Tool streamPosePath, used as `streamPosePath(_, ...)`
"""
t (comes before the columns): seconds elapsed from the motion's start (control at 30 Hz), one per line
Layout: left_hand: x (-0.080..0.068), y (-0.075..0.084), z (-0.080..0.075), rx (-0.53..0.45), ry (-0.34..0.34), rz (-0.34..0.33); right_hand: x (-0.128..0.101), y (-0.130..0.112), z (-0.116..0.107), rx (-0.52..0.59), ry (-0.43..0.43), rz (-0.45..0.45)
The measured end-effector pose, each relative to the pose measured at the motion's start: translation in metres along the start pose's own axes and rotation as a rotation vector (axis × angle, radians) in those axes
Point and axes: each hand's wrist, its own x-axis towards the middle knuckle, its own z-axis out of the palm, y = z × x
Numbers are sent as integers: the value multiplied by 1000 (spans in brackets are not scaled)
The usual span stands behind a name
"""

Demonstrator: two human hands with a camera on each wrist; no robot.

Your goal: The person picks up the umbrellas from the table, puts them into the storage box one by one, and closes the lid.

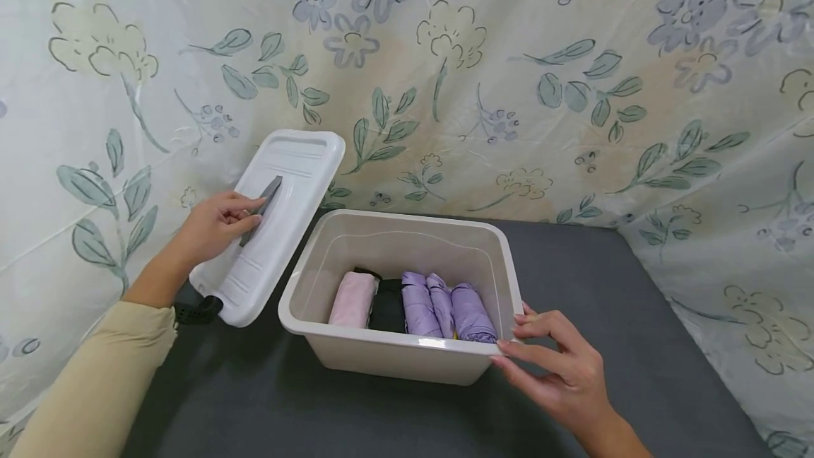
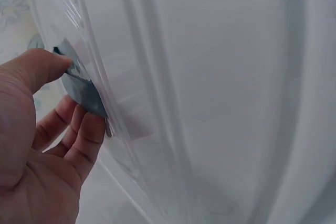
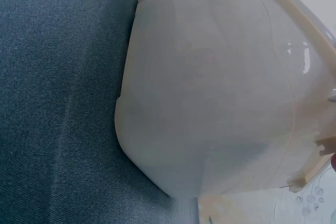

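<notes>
A white plastic lid [image 1: 286, 182] stands tilted on its edge to the left of an open beige box [image 1: 394, 221]. My left hand [image 1: 219, 221] grips the lid's grey handle [image 1: 263, 207]. In the left wrist view the fingers [image 2: 79, 140] curl behind the handle [image 2: 84, 90] and the thumb lies on top, against the lid [image 2: 210, 77]. My right hand [image 1: 553, 359] rests with fairly straight fingers on the box's front right corner. Inside lie a rolled pink cloth [image 1: 352, 299], a black one [image 1: 388, 306] and several purple rolls [image 1: 439, 302]. The right wrist view shows the box's outer wall [image 3: 210, 103].
The box stands on a dark grey mat [image 1: 636, 316] that covers the table. A floral cloth [image 1: 509, 76] hangs close behind and along both sides. A black strap [image 1: 197, 311] shows under the lid's lower edge.
</notes>
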Motion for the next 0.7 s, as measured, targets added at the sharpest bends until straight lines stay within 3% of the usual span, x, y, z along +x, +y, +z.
streamPosePath(0.33,10,24,-3,-5,-57,127,-2,-1,-1,10,-1,6)
streamPosePath(0.7,25,62,-4,63,-177,146,-5,-2,-5,2,-1,14)
